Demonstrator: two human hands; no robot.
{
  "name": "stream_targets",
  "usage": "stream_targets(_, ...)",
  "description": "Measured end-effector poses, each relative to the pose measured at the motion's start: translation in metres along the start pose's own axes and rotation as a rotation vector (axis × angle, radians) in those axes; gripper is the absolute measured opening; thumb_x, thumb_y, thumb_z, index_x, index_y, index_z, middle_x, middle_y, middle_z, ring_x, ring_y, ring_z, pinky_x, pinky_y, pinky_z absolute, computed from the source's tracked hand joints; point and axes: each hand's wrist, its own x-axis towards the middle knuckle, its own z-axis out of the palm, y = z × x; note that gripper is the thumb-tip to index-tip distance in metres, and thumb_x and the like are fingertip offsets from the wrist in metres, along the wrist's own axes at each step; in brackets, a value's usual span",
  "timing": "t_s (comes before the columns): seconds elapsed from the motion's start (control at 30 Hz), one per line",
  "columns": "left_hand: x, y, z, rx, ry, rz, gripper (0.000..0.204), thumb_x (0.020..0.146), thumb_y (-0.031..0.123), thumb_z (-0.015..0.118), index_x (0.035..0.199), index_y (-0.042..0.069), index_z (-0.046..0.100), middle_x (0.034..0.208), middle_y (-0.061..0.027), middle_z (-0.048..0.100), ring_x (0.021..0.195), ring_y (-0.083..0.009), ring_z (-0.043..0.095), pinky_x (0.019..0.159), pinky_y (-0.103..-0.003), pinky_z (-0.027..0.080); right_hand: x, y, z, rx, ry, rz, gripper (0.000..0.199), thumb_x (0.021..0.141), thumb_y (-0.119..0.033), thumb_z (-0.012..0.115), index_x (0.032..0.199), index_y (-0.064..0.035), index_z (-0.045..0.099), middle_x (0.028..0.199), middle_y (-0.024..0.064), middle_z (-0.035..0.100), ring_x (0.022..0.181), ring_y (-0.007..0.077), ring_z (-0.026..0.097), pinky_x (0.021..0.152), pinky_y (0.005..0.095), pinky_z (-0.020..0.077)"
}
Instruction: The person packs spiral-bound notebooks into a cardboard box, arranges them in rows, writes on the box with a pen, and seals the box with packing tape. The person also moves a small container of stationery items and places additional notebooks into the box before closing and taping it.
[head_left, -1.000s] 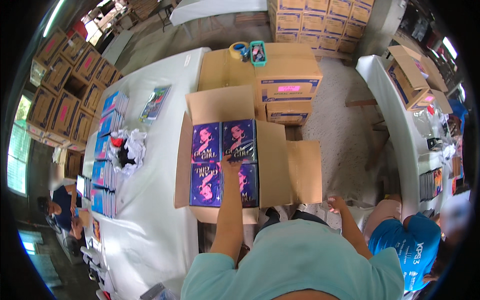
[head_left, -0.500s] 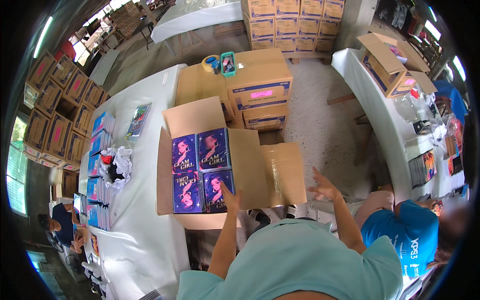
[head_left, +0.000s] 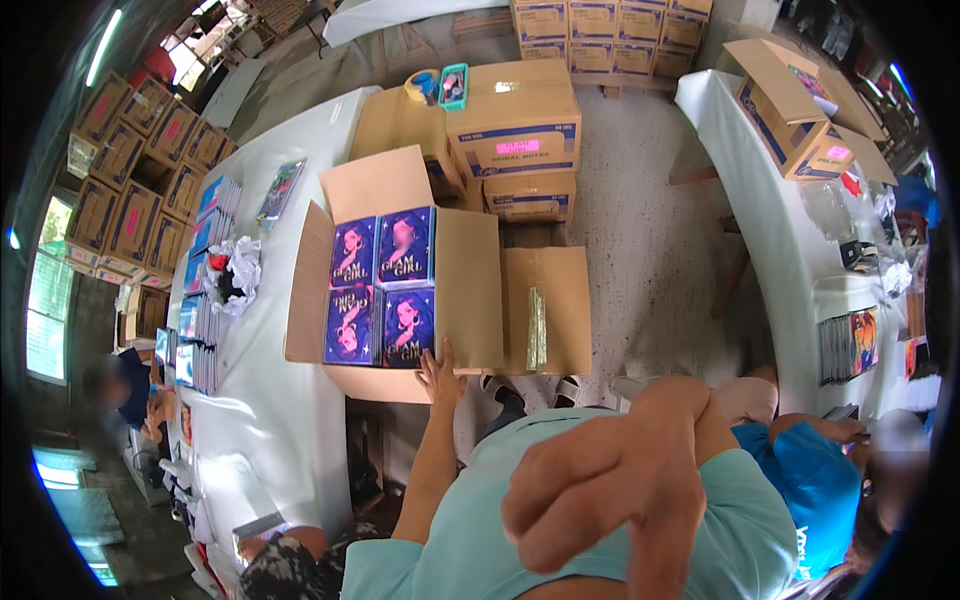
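Note:
An upright cardboard box (head_left: 468, 290), flaps folded out, holds four-sided stacks of purple spiral notebooks (head_left: 406, 250) with a pink-and-gold cover drawing. The stacks fill it nearly to the rim. My left hand (head_left: 440, 378) rests at the box's near right corner, fingers spread over the edge beside the closest notebook stack, holding nothing I can see. Close to the camera, my right hand (head_left: 610, 475) is raised in front of my light teal shirt, its fingers curled inward. Nothing shows in it, though the palm side is partly hidden.
Sealed cartons (head_left: 515, 130) stand behind the box, topped by a teal basket (head_left: 454, 86) and tape rolls (head_left: 422, 87). The white-covered table (head_left: 280, 430) on the left bears notebook stacks (head_left: 197, 362) and crumpled wrapping (head_left: 235, 272). A person in blue (head_left: 810, 480) sits at right.
My right hand has risen from beyond the box flap to close before the camera, its fingers now curled. My left hand has shifted from the notebooks to the box's near edge.

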Motion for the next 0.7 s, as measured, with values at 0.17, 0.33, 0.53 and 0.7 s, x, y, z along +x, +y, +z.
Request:
stream_targets(0.17,-0.034,-0.007,-0.004,-0.021,-0.092,-0.121,0.103,0.068,0.022,0.076,0.145,0.038,0.008,0.150,-0.0173,0.007,0.140,-0.0358,0.000,0.101,-0.067,0.021,-0.025,-0.039,-0.006,0.079,-0.090,0.201,0.036,0.090,-0.051,0.044,0.107,-0.0313,0.069,0.086,0.0062,0.050,0.082,0.0249,0.050,0.070,0.0311,0.0480)
stream_targets(0.33,-0.019,-0.012,0.008,-0.064,-0.132,-0.133,0.104,0.067,0.031,0.076,0.144,0.040,0.007,0.150,-0.0181,0.006,0.139,-0.0386,-0.002,0.097,-0.069,0.026,-0.035,-0.066,-0.007,0.007,-0.089,0.208,0.038,0.089,-0.053,0.043,0.108,-0.0315,0.068,0.087,0.0070,0.049,0.082,0.0257,0.049,0.070,0.0317,0.0475)
stream_targets(0.53,-0.012,0.000,0.010,-0.018,-0.236,-0.178,0.110,0.069,0.037,0.077,0.143,0.042,-0.003,0.150,-0.0199,-0.004,0.138,-0.0389,-0.014,0.097,-0.068,0.028,-0.043,-0.076,0.017,-0.137,0.201,-0.034,0.038,0.090,-0.052,0.042,0.109,-0.0317,0.068,0.087,0.0067,0.049,0.079,0.0243,0.048,0.068,0.0304,0.0461)
stream_targets(0.7,-0.012,0.005,0.001,0.001,-0.244,-0.213,0.108,0.070,0.032,0.077,0.143,0.043,-0.002,0.150,-0.0210,0.002,0.139,-0.0377,-0.007,0.098,-0.066,0.030,-0.039,-0.106,0.003,-0.030,0.086,0.083,0.038,0.092,-0.049,0.041,0.109,-0.0295,0.068,0.085,0.0058,0.049,0.077,0.0230,0.048,0.066,0.0295,0.0456)
